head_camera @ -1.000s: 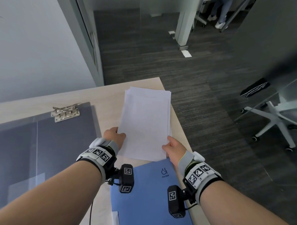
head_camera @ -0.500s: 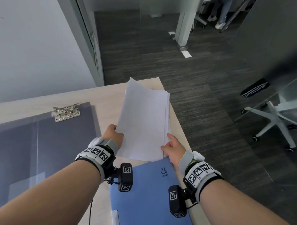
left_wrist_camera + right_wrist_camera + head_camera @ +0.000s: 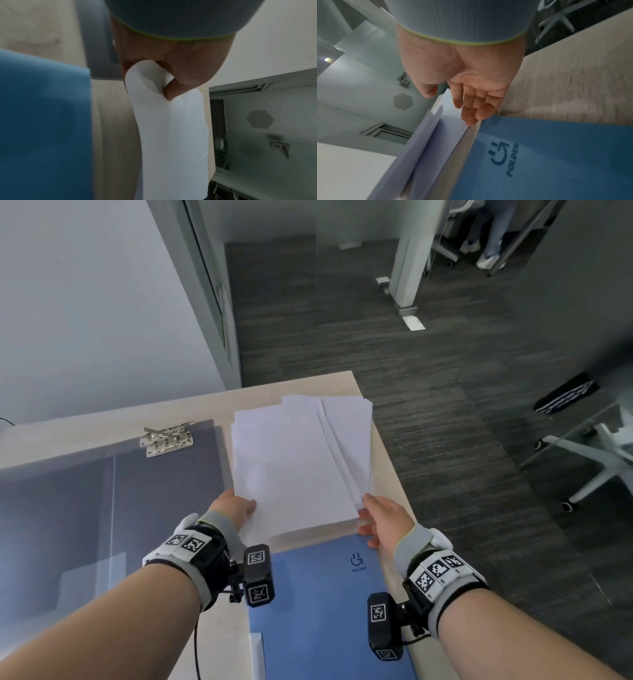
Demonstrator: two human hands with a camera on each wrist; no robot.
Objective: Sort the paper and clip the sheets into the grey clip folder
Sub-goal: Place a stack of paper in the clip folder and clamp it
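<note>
On the tabletop (image 3: pixel 205 412), at about 10 o'clock from the person's hands, the grey folder (image 3: pixel 137 494) lies open and flat; nothing sits inside it. Its metal clip (image 3: pixel 166 437) is at the folder's far edge, toward 12 o'clock. A clear cover sheet (image 3: pixel 51 508) spreads over the folder's left part.

Just right of the folder, at 12 o'clock from the hands, is the paper (image 3: pixel 298 460), a loose white stack. Its long axis runs from 6 to 12 o'clock, away from the person. The near short edge is raised off the tabletop and the far edge points toward the tabletop's far corner. The sheets are uneven: on the right side several fan apart, and the far edges are stepped.

The left hand (image 3: pixel 233 506) grips the stack's near-left corner; the wrist view shows the thumb (image 3: pixel 173 90) pressing the curled corner against the fingers. The right hand (image 3: pixel 385 520) is at the near-right corner with a loose, released grip: its fingers (image 3: pixel 471 108) are nearly straight beneath the sheets, thumb on top.

At 6 o'clock, nearest the person, a blue folder (image 3: pixel 325 604) lies closed, printed "FOLDER". It lies between the forearms.

Beyond the tabletop, at 3 o'clock, is a white chair base (image 3: pixel 596 453) on dark carpet.
</note>
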